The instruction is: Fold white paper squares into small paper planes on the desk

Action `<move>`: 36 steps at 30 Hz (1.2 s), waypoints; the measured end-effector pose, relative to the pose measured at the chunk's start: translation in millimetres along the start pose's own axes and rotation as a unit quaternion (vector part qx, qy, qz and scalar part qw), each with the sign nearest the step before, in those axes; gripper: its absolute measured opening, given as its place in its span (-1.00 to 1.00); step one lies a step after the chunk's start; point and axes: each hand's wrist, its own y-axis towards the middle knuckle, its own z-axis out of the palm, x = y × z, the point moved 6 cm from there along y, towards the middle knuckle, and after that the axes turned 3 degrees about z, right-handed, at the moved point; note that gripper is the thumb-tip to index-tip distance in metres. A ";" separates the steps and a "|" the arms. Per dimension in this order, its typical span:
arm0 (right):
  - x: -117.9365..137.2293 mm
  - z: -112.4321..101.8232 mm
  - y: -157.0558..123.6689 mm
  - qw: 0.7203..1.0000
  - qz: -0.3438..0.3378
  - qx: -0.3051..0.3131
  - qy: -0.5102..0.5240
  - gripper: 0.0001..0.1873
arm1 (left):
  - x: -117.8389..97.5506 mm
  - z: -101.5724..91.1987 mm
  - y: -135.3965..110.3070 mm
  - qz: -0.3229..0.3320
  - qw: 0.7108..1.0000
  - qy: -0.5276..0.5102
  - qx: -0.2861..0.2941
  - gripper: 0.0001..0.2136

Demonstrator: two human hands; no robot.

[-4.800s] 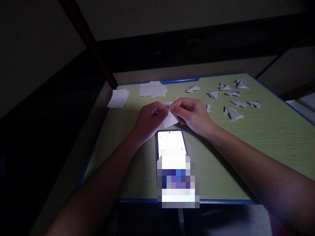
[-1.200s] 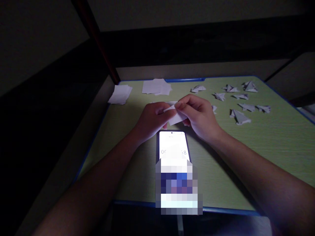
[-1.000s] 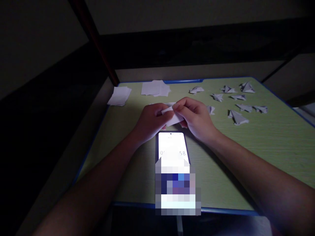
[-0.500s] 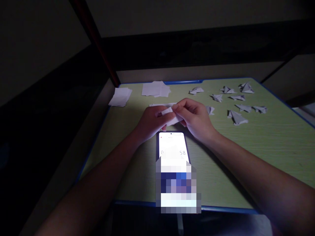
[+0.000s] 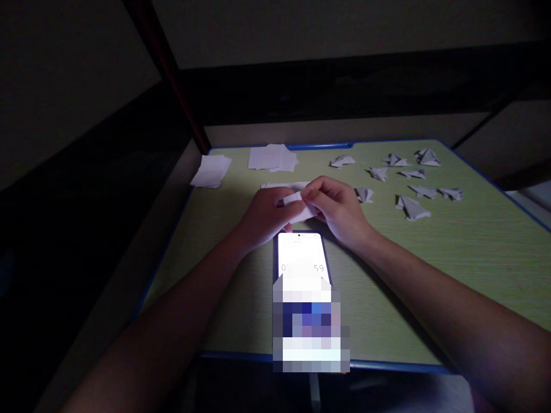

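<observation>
A small folded piece of white paper (image 5: 301,211) is held between my two hands, just above the top end of a lit phone (image 5: 300,252). My left hand (image 5: 269,209) is closed on its left side, the thumb lying across the paper. With thumb and forefinger, my right hand (image 5: 338,203) pinches its upper right part. Behind the hands another white paper (image 5: 275,185) lies on the table, partly hidden by them. Beyond my right hand sits a folded paper figure (image 5: 364,195).
The green table (image 5: 430,275) has a blue rim. Paper stacks lie at the back left (image 5: 212,171) and back middle (image 5: 269,157). Several folded paper figures, among them a large one (image 5: 413,207), are spread over the right side. The phone's lower part is pixelated.
My right fingers have shifted slightly on the paper, which shows a little flatter. The phone's digits went from 58 to 59. The whole view has moved slightly.
</observation>
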 end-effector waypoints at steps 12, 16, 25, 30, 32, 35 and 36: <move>-3.5 -0.2 1.2 1.000 0.012 0.009 0.009 -0.87 | 0.2 -0.2 -0.4 -0.012 1.000 0.018 0.013 -0.79; -3.3 0.4 1.0 1.000 0.012 0.011 0.012 -0.85 | 1.7 -0.4 -0.2 -0.011 1.000 0.025 0.012 -0.79; -6.3 -0.5 3.5 1.000 0.008 0.003 0.014 -0.79 | 1.0 -1.4 0.5 -0.030 0.999 0.032 0.006 -0.79; -6.1 -0.1 3.9 1.000 0.010 0.006 0.022 -0.73 | 0.6 -1.7 0.3 -0.030 0.998 0.049 0.005 -0.78; -5.1 -0.4 3.6 1.000 0.007 0.005 0.021 -0.70 | 0.6 -1.8 0.2 -0.027 0.998 0.055 0.006 -0.77; -3.9 -0.4 3.0 1.000 0.006 0.004 0.016 -0.67 | -0.4 -3.4 0.7 -0.018 0.998 0.054 -0.005 -0.77; -3.7 -0.2 2.9 1.000 0.006 0.004 0.015 -0.66 | -1.0 -4.5 0.9 -0.014 0.998 0.053 -0.014 -0.78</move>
